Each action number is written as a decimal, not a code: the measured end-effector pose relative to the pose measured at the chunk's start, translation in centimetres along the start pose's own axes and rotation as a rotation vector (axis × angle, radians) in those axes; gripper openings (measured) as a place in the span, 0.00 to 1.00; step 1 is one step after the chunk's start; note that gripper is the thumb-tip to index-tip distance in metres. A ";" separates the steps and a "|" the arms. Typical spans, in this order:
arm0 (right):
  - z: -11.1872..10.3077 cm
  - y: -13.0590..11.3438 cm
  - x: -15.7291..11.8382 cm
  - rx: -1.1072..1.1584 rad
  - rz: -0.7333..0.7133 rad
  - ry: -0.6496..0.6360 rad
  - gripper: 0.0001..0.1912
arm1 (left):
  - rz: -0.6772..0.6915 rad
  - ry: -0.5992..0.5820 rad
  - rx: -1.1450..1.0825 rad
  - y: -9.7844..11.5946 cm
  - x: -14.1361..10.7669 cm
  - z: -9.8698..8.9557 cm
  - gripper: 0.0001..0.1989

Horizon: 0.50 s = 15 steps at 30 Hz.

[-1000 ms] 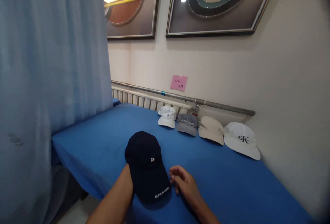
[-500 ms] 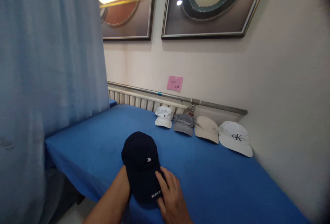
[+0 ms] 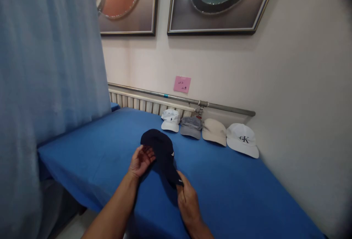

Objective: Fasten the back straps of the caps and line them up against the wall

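Note:
A dark navy cap (image 3: 162, 153) is tilted on its side above the blue-covered table (image 3: 110, 136), its brim pointing down to the right. My right hand (image 3: 188, 198) pinches the brim's tip between thumb and fingers. At the cap's left opening is my left hand (image 3: 141, 161), palm up with its fingers spread and curved, the fingertips at or just inside the rim. Along the back stand a white cap (image 3: 171, 120), a grey cap (image 3: 191, 127), a beige cap (image 3: 214, 132) and a white cap with dark letters (image 3: 242, 140).
A blue curtain (image 3: 55, 59) hangs on the left. Behind the caps run a metal pipe (image 3: 228, 109) and a white radiator (image 3: 137, 102) along the wall. A pink note (image 3: 182, 84) is stuck above the pipe, below two framed pictures.
The navy cap has turned onto its side, with its front now facing right. My left hand has come into sight from beneath it, and my right hand has closed on the brim. The view has shifted slightly.

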State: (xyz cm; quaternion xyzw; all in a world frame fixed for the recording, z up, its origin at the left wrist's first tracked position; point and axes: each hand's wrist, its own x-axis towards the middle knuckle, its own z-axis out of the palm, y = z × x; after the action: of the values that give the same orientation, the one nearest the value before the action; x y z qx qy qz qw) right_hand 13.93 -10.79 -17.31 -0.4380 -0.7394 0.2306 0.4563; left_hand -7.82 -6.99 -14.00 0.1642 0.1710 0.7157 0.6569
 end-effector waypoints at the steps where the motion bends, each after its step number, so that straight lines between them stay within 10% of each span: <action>1: 0.0 -0.2 -0.1 0.002 -0.010 -0.005 0.22 | 0.026 -0.004 -0.026 0.3 0.0 0.0 0.10; 15: 0.0 -0.1 -0.5 0.042 0.003 -0.017 0.21 | 0.028 -0.093 -0.067 1.4 -0.5 -2.8 0.10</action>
State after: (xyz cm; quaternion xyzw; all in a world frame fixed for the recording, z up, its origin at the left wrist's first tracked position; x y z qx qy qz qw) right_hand 13.94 -11.26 -17.43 -0.4274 -0.7378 0.2504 0.4586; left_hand -10.31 -7.71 -15.79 0.1777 0.1140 0.7217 0.6593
